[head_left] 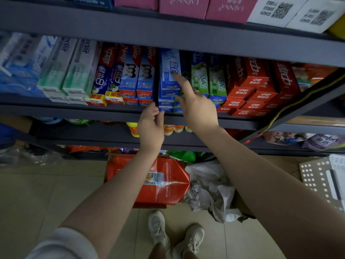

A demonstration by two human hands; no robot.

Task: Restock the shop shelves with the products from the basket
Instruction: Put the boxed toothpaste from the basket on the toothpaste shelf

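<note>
Fingertips of our loose right hand (198,107) nudge the light, stiff blue cardboard toothpaste box (170,71); left hand (151,126) relaxed, empty.

This is a small retail shop, at its toiletries and household goods aisle. A dark metal shelf rack (168,34) carries many identical toothpaste boxes (128,71) packed in rows and stacks by brand, with red toothpaste boxes (255,85) to the right and pink cartons (186,4) on the tier above. Lower tiers hold detergent bottles (133,128) and fabric softener pouches (321,142), and a red bag (164,182) sits on the tiled floor (46,193).
</note>
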